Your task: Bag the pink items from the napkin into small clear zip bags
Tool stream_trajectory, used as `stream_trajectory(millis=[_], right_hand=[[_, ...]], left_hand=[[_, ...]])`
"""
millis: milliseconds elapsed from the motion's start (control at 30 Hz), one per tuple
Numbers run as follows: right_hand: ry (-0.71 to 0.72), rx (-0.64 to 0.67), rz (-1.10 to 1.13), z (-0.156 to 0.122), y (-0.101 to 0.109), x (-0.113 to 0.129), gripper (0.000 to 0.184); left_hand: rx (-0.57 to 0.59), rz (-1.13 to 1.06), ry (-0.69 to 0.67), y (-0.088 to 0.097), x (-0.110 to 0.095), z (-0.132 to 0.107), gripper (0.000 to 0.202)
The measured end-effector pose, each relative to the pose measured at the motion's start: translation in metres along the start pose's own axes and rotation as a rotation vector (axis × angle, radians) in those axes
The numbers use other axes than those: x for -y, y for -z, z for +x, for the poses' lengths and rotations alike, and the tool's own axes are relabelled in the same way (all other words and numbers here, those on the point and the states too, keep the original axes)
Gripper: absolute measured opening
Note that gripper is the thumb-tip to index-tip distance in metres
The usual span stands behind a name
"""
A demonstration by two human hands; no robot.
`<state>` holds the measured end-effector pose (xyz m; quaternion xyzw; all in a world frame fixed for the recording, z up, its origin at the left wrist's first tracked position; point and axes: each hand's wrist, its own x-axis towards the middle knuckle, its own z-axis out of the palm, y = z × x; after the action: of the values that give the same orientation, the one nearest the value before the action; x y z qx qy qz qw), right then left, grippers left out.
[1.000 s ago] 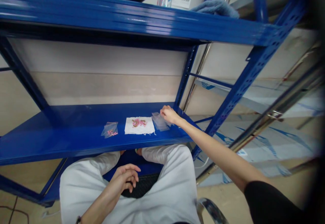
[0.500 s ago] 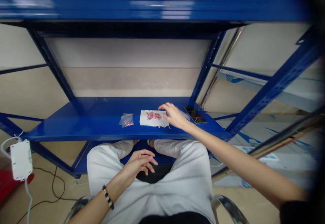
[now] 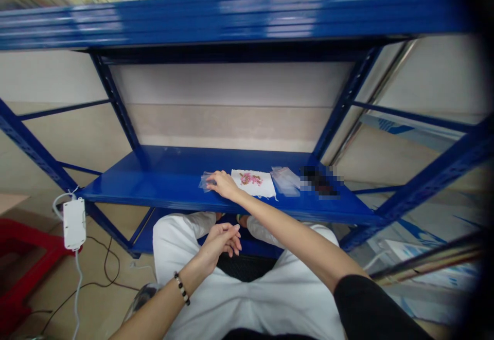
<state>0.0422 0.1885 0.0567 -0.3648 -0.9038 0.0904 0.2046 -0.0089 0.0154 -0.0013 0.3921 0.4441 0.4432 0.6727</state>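
Note:
A small clear plastic bag [image 3: 204,181] lies on the blue shelf; the pink beads in it are now covered by my fingers. My right hand [image 3: 223,183] is on this bag, fingers curled over it. Just right of that hand is a white cloth [image 3: 266,185] with frayed edges, bearing a patch of pink and brown beadwork [image 3: 250,178]. Over my lap hovers my left hand [image 3: 223,242], apart from everything, its fingers loosely bent and holding nothing.
Flat clear plastic bags [image 3: 286,181] lie right of the cloth, beside a blurred dark object [image 3: 319,180]. The upper shelf beam [image 3: 185,21] crosses above. A white power box [image 3: 74,223] hangs at left, near a red stool [image 3: 27,257].
My right hand has moved left from the cloth's right edge to the small bag. My left hand stays over my lap. The view has shifted, showing the flat bags uncovered.

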Motion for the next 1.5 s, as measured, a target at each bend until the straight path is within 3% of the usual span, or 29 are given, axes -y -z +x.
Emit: stream_trajectory(millis=[67,300,500,600,700,833,967,1167,1300,1500], right_hand=[[0.004,-0.011,0.005,0.002,-0.004,0.001,0.017],[-0.02,-0.081,0.013,0.0,-0.012,0.008,0.01],[0.064,-0.323,0.2,-0.012,0.013,0.02,0.01],[0.095,-0.43,0.295,-0.047,0.034,0.038,0.009],[0.066,-0.376,0.36,-0.104,0.044,0.054,0.007],[-0.003,-0.255,0.329,-0.181,0.035,0.06,0.012],[-0.07,-0.288,0.351,-0.218,0.02,0.053,0.014],[-0.178,-0.411,0.444,-0.218,0.024,0.043,0.029],[-0.245,-0.354,0.467,-0.214,0.019,0.026,0.013],[-0.492,-0.295,0.9,-0.212,0.007,0.011,0.02]], left_hand=[[0.011,0.016,0.002,-0.002,0.002,0.001,0.05],[0.082,0.029,0.053,-0.01,0.016,-0.003,0.055],[-0.019,-0.12,-0.011,0.0,0.009,-0.002,0.048],[-0.045,-0.294,-0.1,0.01,-0.009,0.001,0.045],[-0.039,-0.431,-0.152,0.017,-0.024,0.0,0.049],[0.026,-0.42,-0.117,0.01,-0.028,-0.009,0.063],[0.084,-0.211,-0.122,-0.005,-0.011,-0.013,0.054],[0.151,0.059,-0.129,-0.007,0.01,-0.005,0.051],[0.218,0.15,-0.06,-0.006,0.009,-0.005,0.05],[0.205,0.12,0.048,-0.006,0.008,-0.01,0.045]])
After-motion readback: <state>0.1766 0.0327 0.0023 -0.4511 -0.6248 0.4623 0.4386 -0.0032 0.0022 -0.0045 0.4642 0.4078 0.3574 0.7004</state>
